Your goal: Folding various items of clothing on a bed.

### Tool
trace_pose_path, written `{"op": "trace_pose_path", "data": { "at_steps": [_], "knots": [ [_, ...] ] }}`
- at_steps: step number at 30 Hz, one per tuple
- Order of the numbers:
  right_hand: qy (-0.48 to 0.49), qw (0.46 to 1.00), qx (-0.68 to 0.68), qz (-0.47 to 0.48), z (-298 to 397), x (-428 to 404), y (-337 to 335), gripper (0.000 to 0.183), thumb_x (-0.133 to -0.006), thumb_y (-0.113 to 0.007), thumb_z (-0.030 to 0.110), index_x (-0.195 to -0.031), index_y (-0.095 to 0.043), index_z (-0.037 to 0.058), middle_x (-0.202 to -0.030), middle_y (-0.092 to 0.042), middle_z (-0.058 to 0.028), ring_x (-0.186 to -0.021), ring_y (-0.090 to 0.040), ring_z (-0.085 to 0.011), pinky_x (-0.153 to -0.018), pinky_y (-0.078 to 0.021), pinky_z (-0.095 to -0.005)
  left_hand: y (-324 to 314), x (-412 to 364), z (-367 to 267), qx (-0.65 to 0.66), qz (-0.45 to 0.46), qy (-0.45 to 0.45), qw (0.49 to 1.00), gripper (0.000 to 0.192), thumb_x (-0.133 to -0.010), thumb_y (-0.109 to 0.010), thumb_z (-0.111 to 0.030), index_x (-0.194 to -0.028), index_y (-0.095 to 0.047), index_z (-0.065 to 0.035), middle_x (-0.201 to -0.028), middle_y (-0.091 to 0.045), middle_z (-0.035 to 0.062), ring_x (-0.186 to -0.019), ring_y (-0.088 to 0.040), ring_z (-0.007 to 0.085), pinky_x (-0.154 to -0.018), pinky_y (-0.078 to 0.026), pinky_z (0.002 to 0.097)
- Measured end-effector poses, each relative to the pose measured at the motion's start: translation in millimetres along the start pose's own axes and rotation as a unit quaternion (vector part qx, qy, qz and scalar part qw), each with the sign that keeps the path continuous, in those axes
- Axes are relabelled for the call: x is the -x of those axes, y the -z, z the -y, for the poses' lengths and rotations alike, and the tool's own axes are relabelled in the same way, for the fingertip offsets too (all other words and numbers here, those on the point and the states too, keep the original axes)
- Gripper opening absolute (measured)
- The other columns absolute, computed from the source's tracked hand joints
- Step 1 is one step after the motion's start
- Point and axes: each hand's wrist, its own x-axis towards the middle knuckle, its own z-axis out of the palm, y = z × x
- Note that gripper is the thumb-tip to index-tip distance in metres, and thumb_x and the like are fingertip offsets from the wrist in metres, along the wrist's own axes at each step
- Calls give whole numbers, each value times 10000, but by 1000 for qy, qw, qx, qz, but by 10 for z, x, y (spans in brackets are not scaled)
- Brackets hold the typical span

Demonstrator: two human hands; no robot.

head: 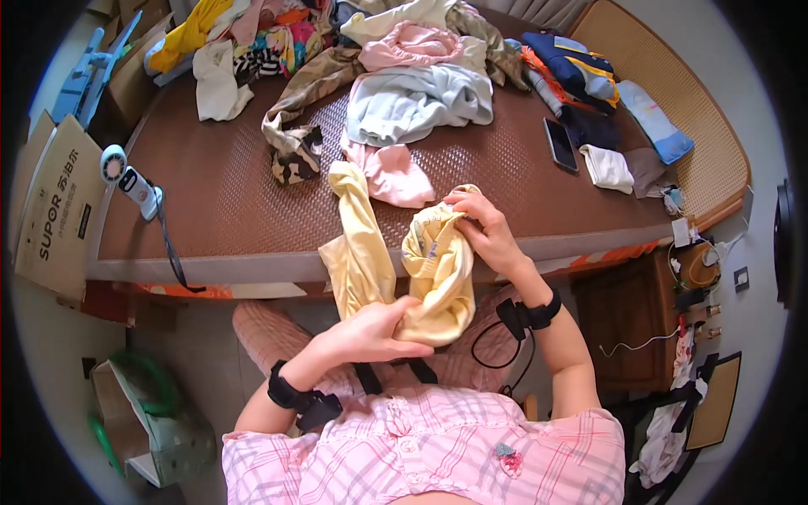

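Observation:
A pale yellow garment, bunched and twisted, hangs over the near edge of the bed towards my lap. My right hand pinches its ribbed, gathered part near the bed's edge, where some printed pattern shows. Lower down, my left hand grips the fabric between thumb and fingers, above my knees. One long section of the garment lies up on the bed at the left. Just beyond it are a pink cloth piece and a light grey-blue garment.
A brown woven mat covers the bed. Camouflage clothing and a heap of mixed clothes lie at the back. Folded clothes and a phone rest at the right. A handheld fan and a cardboard box are at the left.

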Motion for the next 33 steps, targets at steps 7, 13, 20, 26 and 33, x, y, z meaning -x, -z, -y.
{"op": "trace_pose_path", "data": {
  "at_steps": [7, 13, 20, 26, 33],
  "knots": [
    [-186, 966, -174, 55, 526, 120, 73, 82, -918, -545, 31, -915, -613, -15, -810, -613, -46, -721, -548, -94, -655, -435, -240, 104, -131, 132, -73, -438, -96, 891, 311, -820, -714, -137, -1070, -604, 12, -958, -597, 136, -711, -627, 297, -652, -515, 367],
    [-78, 970, -232, -4, 1027, 127, 181, 105, -872, -566, 49, -875, -624, -38, -817, -613, -66, -733, -565, -122, -645, -443, -250, 193, -111, 138, -312, -307, 1, 899, 249, -748, -707, -96, -951, -590, -13, -1043, -577, 133, -884, -610, 329, -753, -512, 406],
    [-1, 984, -139, -107, 1214, 211, 330, 100, -834, -604, 61, -841, -645, -30, -833, -611, -106, -710, -587, -162, -626, -448, -262, 70, 154, 285, -181, 45, 34, 982, 195, -750, -660, -158, -905, -728, -61, -772, -682, 148, -719, -669, 289, -682, -538, 368],
    [75, 997, -23, 12, 1324, 353, -102, 208, -646, -783, 129, -814, -690, 48, -678, -551, -72, -567, -551, -219, -487, -418, -325, 47, 100, 7, 371, 95, 185, 905, 740, -963, -379, -618, -1010, -653, 68, -813, -671, 112, -704, -670, 181, -619, -561, 274],
    [113, 979, -24, 167, 1362, 636, -346, 305, -712, -779, 272, -889, -647, 60, -701, -584, -68, -611, -609, -245, -526, -476, -341, -333, 119, 595, 515, -120, 70, 846, 270, -943, -572, -221, -1099, -628, -8, -976, -667, 51, -865, -642, 123, -730, -532, 260]
  ]
}}
